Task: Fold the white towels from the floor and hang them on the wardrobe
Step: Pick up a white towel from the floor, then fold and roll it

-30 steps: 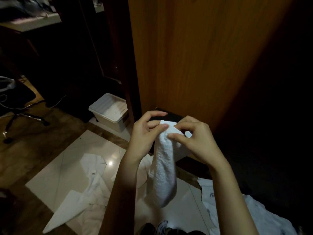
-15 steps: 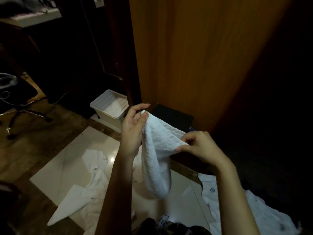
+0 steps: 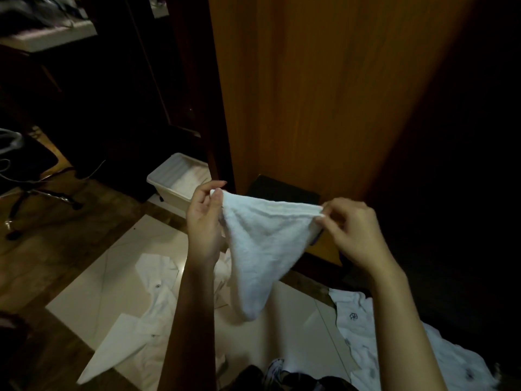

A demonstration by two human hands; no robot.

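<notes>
Both hands pinch one white towel (image 3: 262,249) by its top edge, held up in front of the wardrobe (image 3: 324,94).

L hand (image 3: 204,218): thumb + forefinger pinch the left corner, other fingers loosely curled behind the cloth. R hand (image 3: 349,230): fingertips pinch the right corner, remaining fingers curled in. Hands apart, top edge pulled fairly taut btwn them; rest of towel sags to a point below, clear of the floor (image 3: 118,249). Wardrobe door, wood, directly behind towel. Around: more white cloths (image 3: 135,323) spread on floor at lower left, another w/ small dark print (image 3: 366,328) at lower right. White plastic bin (image 3: 174,179) on floor left of the door, near L hand. Office chair base (image 3: 36,193) far left. Room dim; right side too dark to read.
</notes>
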